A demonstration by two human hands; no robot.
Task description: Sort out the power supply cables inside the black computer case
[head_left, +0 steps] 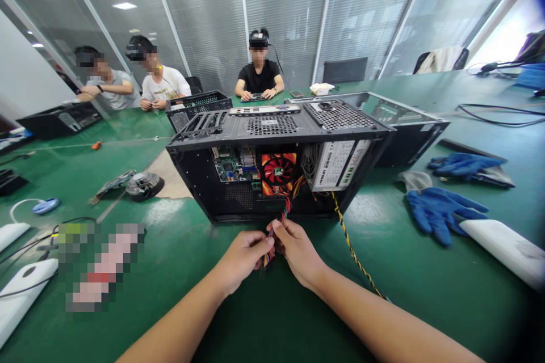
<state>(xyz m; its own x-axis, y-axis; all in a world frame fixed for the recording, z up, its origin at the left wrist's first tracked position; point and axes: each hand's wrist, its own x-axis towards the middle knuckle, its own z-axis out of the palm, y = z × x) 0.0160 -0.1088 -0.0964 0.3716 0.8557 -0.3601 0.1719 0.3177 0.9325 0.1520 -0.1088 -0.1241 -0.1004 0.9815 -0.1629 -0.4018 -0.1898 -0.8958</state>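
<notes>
A black computer case [238,136] lies on its side with its open face toward me. Inside it are a green motherboard [230,164], a red cooling fan [279,170] and a white-labelled power supply [340,165]. From the case a twisted bundle of coloured power cables [288,205] runs out to my hands. My left hand [247,255] pinches the bundle near its lower end. Just above and beside it, my right hand [296,247] grips the same cables, fingers closed. The connectors in the fingers are hidden. A yellow-and-black twisted cable [351,244] hangs out to the right, untouched.
Blue work gloves [438,210] and a white power strip [506,247] lie at the right. A round metal part [145,184] rests on the left near a cardboard sheet [172,178]. Behind the case sits another case frame [409,130]; three people work across the green table [196,306].
</notes>
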